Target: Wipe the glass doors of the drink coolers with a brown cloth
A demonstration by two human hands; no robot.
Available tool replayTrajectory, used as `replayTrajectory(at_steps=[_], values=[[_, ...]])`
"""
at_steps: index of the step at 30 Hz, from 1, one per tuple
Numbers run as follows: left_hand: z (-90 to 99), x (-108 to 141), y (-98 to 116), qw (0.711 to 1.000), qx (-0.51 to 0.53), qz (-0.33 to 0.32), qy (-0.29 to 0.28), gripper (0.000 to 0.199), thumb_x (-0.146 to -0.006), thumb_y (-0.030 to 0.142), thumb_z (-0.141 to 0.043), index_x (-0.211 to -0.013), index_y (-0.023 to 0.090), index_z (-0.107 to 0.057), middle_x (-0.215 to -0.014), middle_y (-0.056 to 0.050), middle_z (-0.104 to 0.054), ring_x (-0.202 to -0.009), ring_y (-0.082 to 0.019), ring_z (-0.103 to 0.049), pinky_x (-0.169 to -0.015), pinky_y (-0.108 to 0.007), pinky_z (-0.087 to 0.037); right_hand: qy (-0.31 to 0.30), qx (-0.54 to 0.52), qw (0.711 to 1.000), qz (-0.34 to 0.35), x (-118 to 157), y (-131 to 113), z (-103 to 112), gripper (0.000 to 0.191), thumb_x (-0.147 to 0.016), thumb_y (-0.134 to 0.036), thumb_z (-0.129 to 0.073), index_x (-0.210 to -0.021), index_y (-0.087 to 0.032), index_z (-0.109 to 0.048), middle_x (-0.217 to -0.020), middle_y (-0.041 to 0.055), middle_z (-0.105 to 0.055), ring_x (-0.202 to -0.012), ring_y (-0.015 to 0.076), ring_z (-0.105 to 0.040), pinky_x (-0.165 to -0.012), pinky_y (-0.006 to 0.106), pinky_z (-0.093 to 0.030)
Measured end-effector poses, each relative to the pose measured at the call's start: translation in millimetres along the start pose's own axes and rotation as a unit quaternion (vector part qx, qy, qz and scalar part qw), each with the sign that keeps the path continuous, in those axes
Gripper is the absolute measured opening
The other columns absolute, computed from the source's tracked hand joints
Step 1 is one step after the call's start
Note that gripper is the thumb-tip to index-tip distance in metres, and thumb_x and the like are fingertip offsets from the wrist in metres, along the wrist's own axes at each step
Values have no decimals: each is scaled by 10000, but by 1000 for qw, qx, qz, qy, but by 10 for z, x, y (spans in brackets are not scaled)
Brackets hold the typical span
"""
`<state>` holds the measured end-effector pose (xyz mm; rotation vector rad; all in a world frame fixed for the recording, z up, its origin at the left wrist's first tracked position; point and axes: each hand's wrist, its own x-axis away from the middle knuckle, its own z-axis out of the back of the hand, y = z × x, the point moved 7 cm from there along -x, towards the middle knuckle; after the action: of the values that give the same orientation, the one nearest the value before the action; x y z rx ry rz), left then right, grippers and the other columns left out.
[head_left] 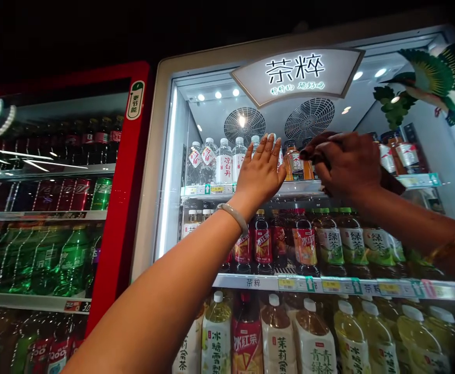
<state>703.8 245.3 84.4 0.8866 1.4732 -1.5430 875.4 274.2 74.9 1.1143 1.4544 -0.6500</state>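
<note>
My left hand [264, 169], with a pale bangle [233, 218] at the wrist, is stretched out flat against or just before the glass front of the drinks fridge [146, 208]. Its fingers are straight and nothing is in it. Behind the fingertips stand clear water bottles [224, 163] on the upper shelf. To its right, my right hand [346, 163] is in shade at the same height, its fingers curled in. A dark shape lies beside those fingers; whether it is a held thing or a reflection is unclear. Amber tea bottles [293, 162] show between the hands.
A lit sign [297, 75] and a bird decoration [432, 78] sit high on the glass. Lower shelves hold red-labelled tea bottles [264, 241], green tea bottles [354, 241] and large bottles [215, 332]. A red-framed fridge [116, 208] with sodas adjoins at left.
</note>
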Motion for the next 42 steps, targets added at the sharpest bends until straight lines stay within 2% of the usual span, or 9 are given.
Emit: replayTrajectory(at_steps=[3,6,10,13,19,25,32,38,42], values=[[-18,-4,-2,1000,8,-4,-6,645,-1018,313,-344,-1636,141,-278,-1734,-103,-265,-1629,-241,-179,-1352,-458,-60,-48,-51,988,141,19,-440,-52,298,-942,-408,-585,-1171,-251,-694,-1330,114,-622,-1204,334,-507,-995,516,-383],[-28,-12,-10,1000,13,0,-11,648,-1007,273,-327,-1636,127,-273,-1737,-108,-251,-1628,-239,-183,-1352,-459,-52,-71,-76,974,200,-190,-343,-122,286,-958,-416,-577,-1177,-263,-680,-1356,83,-625,-1213,295,-506,-1031,488,-380],[-31,-19,-12,1000,26,2,-2,647,-1003,270,-325,-1630,117,-287,-1732,-124,-259,-1626,-246,-192,-1352,-466,-53,-3,-27,999,42,-235,355,-32,305,-938,-342,-560,-1148,-169,-698,-1274,180,-620,-1165,311,-517,-971,487,-403],[-30,-30,0,999,33,-4,3,648,-1006,281,-326,-1630,111,-283,-1730,-135,-258,-1627,-254,-188,-1350,-483,-55,27,14,999,-34,62,418,82,300,-903,-354,-585,-1099,-166,-714,-1246,183,-624,-1138,343,-523,-931,509,-413],[-40,-56,51,999,17,-39,-12,641,-1039,328,-274,-1651,142,-223,-1748,-107,-206,-1635,-238,-142,-1343,-515,-23,-53,-59,975,207,17,-154,0,285,-984,-407,-517,-1161,-294,-708,-1316,51,-647,-1182,285,-543,-1013,467,-414],[-24,-111,111,995,15,-94,-23,636,-1048,370,-254,-1654,180,-210,-1745,-95,-223,-1635,-227,-141,-1335,-511,76,7,10,997,-78,7,589,78,328,-896,-340,-587,-1165,-197,-706,-1295,157,-615,-1179,348,-512,-980,516,-431],[-212,-670,711,996,58,-23,-59,639,-1049,352,-227,-1653,144,-238,-1744,-83,-243,-1633,-217,-149,-1350,-472,-53,-89,-49,975,198,210,389,55,315,-922,-368,-579,-1212,-301,-678,-1354,65,-622,-1231,296,-521,-1051,486,-418],[-422,-691,1268,995,80,-52,4,607,-1037,346,-286,-1625,204,-340,-1733,-63,-277,-1626,-221,-190,-1352,-474,-31,24,39,995,-84,148,1526,154,354,-926,-326,-520,-1199,-165,-678,-1257,212,-585,-1162,328,-497,-969,488,-421],[-441,-612,1281,995,88,-55,7,593,-1033,352,-298,-1607,230,-387,-1721,-58,-309,-1619,-237,-221,-1351,-488,-62,10,65,997,-48,449,1299,212,352,-900,-384,-577,-1185,-206,-682,-1264,169,-586,-1142,344,-502,-933,497,-420]])
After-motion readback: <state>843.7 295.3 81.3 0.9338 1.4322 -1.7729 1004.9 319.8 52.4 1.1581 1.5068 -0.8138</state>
